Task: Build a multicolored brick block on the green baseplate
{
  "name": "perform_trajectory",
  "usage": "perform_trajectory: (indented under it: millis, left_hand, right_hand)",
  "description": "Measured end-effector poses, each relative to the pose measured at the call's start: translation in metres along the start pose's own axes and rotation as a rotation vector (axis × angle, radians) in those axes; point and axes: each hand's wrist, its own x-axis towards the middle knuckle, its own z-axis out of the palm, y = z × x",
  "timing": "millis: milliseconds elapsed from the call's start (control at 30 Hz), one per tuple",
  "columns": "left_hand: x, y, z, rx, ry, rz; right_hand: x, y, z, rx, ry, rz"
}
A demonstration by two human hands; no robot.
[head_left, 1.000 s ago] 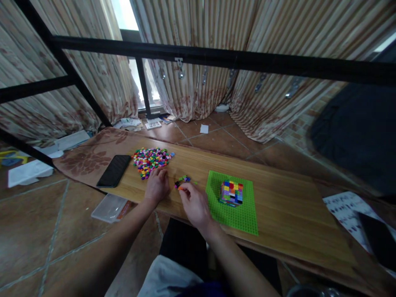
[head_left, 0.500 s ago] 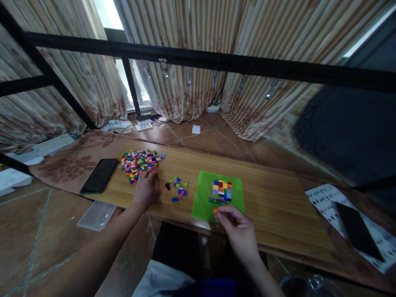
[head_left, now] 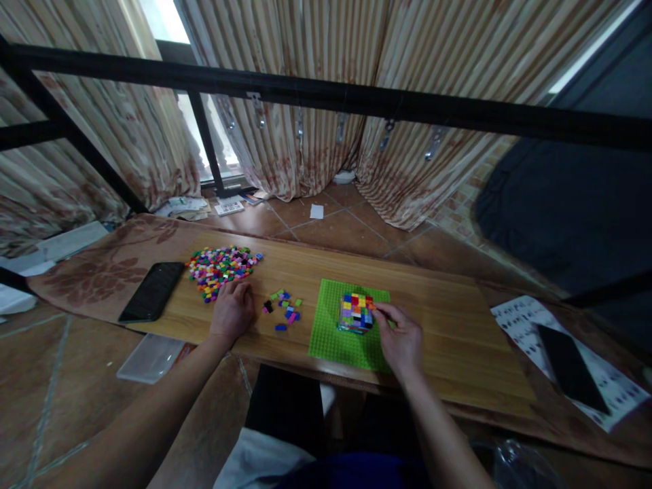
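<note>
A multicoloured brick cube [head_left: 355,312] stands on a green baseplate [head_left: 333,339] on the wooden board. My right hand [head_left: 400,335] is at the cube's right side, its fingers pinched on a small orange brick [head_left: 373,307] that touches the cube's top right edge. My left hand [head_left: 232,310] rests on the board with fingers curled, just below a big pile of small coloured bricks [head_left: 219,264]. A few loose bricks [head_left: 283,307] lie between my hands.
A black phone [head_left: 151,291] lies left of the pile. A second phone [head_left: 569,367] lies on a printed sheet at the far right. A black metal bar [head_left: 326,95] crosses overhead. A clear plastic box [head_left: 151,357] sits on the tiled floor below the board.
My right hand picked an orange brick from the loose ones, carried it right past the baseplate's front edge and brought it up to the cube. The left hand stayed put.
</note>
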Motion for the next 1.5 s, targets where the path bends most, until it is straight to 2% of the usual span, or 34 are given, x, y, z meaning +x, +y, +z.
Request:
perform_trajectory:
  millis: [200, 467, 633, 800, 967, 1133, 1333, 1500]
  left_hand:
    - [0.000, 0.000, 0.000, 0.005, 0.003, -0.006]
    - [0.000, 0.000, 0.000, 0.000, -0.014, -0.009]
    - [0.000, -0.001, 0.001, -0.001, -0.011, -0.008]
    - [-0.001, 0.000, -0.001, 0.001, -0.020, -0.011]
    - [0.000, 0.001, -0.001, -0.010, -0.016, -0.021]
    - [0.000, 0.001, -0.001, -0.014, -0.017, -0.015]
    - [-0.001, 0.003, -0.002, -0.026, -0.026, -0.029]
    - [-0.001, 0.003, -0.002, -0.036, -0.020, -0.038]
  right_hand:
    - [0.003, 0.003, 0.003, 0.027, -0.009, -0.022]
    - [0.005, 0.007, 0.007, 0.131, -0.007, 0.098]
    - [0.005, 0.007, 0.010, 0.173, 0.019, 0.122]
    - [0.009, 0.004, 0.016, 0.255, 0.066, 0.251]
    - [0.013, 0.005, 0.021, 0.436, 0.127, 0.424]
    - [0.014, 0.002, 0.023, 0.576, 0.093, 0.525]
    - [0.014, 0.005, 0.026, 0.653, 0.090, 0.561]
    - [0.014, 0.006, 0.029, 0.660, 0.103, 0.535]
